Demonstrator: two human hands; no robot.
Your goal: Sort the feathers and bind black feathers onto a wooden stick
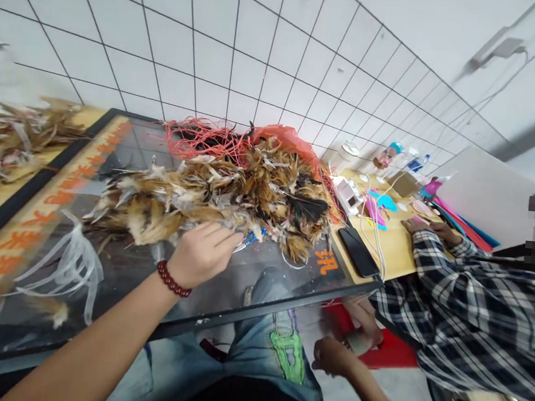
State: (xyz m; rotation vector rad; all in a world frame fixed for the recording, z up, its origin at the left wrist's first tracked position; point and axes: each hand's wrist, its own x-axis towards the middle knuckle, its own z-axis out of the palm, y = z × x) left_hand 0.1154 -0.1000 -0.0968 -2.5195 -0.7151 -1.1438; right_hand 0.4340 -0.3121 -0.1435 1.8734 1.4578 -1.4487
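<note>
My left hand [209, 253], a dark red bead bracelet [174, 280] at its wrist, is closed over the glass-topped table at the near edge of a feather pile. Its fingertips are hidden, so I cannot make out what they hold. Just beyond the fingers lie small blue-handled snips [251, 239]. Brown, white and black feathers [193, 191] spread in a heap across the tabletop. Below the table edge, beside my right knee, my right hand [334, 356] is curled closed; whatever is inside it, if anything, does not show.
White strips [75, 261] lie at the left, with more feathers [5, 140] past the frame. Behind the heap are red strings [207, 139] and a red plastic bag [286, 141]. A black phone [357, 252] rests at the right corner. A person in a checked shirt [469, 305] sits at the right.
</note>
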